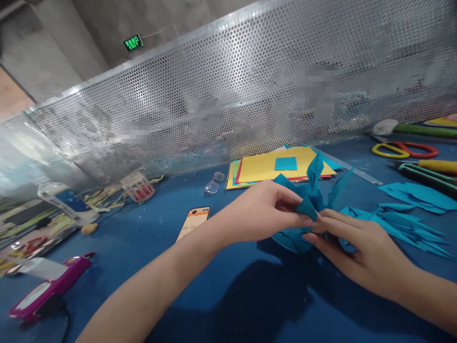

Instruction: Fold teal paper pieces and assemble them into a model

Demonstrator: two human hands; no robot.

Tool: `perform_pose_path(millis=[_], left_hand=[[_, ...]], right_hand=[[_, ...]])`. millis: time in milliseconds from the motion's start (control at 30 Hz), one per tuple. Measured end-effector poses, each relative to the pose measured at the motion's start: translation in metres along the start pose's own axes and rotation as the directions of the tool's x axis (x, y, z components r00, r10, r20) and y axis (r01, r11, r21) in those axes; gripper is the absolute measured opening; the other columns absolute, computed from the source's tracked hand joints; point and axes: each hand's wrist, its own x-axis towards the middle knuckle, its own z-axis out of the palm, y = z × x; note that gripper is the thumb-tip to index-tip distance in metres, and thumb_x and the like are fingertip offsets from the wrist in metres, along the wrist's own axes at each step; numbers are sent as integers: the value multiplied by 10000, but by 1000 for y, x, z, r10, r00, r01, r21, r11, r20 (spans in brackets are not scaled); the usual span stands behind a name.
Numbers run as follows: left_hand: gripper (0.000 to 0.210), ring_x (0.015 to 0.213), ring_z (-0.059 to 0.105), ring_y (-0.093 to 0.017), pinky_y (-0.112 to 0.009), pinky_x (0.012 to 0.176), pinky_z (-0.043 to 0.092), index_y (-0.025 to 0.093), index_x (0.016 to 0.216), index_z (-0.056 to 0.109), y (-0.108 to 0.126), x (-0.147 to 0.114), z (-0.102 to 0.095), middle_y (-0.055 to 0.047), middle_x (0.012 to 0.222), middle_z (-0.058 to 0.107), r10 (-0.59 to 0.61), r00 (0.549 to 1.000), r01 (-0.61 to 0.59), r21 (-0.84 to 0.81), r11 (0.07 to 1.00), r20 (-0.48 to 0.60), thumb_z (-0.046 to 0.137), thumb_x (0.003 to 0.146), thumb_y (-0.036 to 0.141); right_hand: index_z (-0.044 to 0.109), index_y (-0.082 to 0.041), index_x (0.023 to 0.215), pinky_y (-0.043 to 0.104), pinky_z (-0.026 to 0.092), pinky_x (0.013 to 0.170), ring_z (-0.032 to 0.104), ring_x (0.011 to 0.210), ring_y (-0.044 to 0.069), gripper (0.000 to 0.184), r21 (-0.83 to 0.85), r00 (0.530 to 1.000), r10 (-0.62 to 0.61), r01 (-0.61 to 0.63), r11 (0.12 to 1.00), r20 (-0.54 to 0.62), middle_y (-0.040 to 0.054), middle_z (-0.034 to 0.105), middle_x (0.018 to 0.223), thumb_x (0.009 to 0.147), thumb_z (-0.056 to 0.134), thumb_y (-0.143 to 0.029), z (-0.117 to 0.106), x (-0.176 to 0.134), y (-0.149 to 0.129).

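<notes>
The blue paper shape, just right of the middle of the frame above the bench, is pinched by my left hand and right hand fingers, and I think a hard tug could rip its thin points.

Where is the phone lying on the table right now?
In the head view the phone lies flat on the blue table, left of centre, just beyond the left hand's forearm and nearer than the eyeglasses.

Phone screen digits unreadable, exit sign text blurred, right forearm cut off
</notes>
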Motion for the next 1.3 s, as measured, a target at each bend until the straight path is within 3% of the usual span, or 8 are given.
perform_pose_path(millis=[167,267,367,467,533,733,900,1300], left_hand=[[114,844,675,-149,-275,821,534,204,846,814,0,3,0,23,850,756,20,1000,-20,-15,1000,10,891,885,277],[48,794,636,-118,-242,756,509,199,913,825,0,6,2,42,817,721,17,1000,-17,-2,1000,-1,838,891,159],[245,792,654,-124,-255,751,538,178,1116,808,0,8,5,16,898,730,-11,999,12,24,1000,-35,812,880,114],[450,953,717,-149,-273,858,587,164,1239,714,1,8,9,-61,1191,747,-22,995,26,47,999,-102,833,819,53],[400,997,707,-157,-259,853,579,169,1130,658,0,6,10,-78,1231,723,-11,987,26,87,996,-160,834,792,48],[183,874,675,-180,-281,779,520,226,815,615,-4,-1,15,14,833,667,25,989,7,210,978,-147,778,859,155],[102,863,686,-196,-299,770,500,225,837,678,-8,-2,19,4,828,706,28,990,8,251,968,-141,731,922,240],[120,906,670,-198,-317,804,456,226,865,683,-15,-1,32,-9,930,754,16,983,38,284,958,-185,677,961,297]], right_hand=[[645,-200,929,187,443,461,524,530,78,297,-4,999,34,-34,999,-2,-66,597,751,1189,585,-331,0,-1,1],[644,-202,901,194,446,457,519,505,74,340,-5,998,67,-67,998,-6,-60,623,755,1188,586,-375,1,0,2],[644,-202,859,206,455,460,529,480,76,367,7,996,91,-91,996,18,-48,649,741,1170,610,-395,0,1,2],[644,-228,841,228,458,464,545,472,90,324,18,992,121,-122,992,18,-38,645,724,1135,619,-363,1,0,3],[640,-255,850,251,440,457,539,462,96,273,23,990,143,-143,989,6,-36,644,735,1107,625,-346,2,-3,5],[611,-292,903,261,392,432,508,434,103,130,46,982,191,-191,980,12,-62,621,697,1025,657,-300,2,-9,7],[606,-301,954,251,349,387,452,393,122,68,71,971,239,-239,968,3,-96,489,558,1015,635,-309,2,-9,7],[531,-288,684,208,401,362,512,396,111,321,191,931,361,-365,911,57,-62,552,518,966,657,-375,-8,10,-2]])
